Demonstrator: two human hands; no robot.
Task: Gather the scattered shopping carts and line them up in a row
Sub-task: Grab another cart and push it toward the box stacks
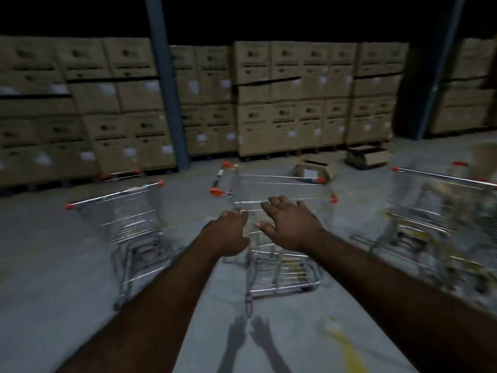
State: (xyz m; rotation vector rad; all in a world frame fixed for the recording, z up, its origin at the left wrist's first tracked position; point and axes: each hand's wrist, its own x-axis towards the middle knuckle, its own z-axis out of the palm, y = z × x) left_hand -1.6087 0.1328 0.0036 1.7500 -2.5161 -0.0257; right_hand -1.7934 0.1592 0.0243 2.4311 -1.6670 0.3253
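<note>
The left grip (231, 232) and right grip (291, 224) are open with fingers spread, holding nothing, at the near rim of the middle cart (279, 273). This cart stands on the floor between the left cart (129, 216) and right cart (435, 211). Grasp the rim with both grips. Turn the cart parallel to its neighbours.

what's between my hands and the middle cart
Nothing visible. The left hand and right hand reach out right at the near rim of the middle cart, with only air between. The blur hides whether they touch it.
</note>
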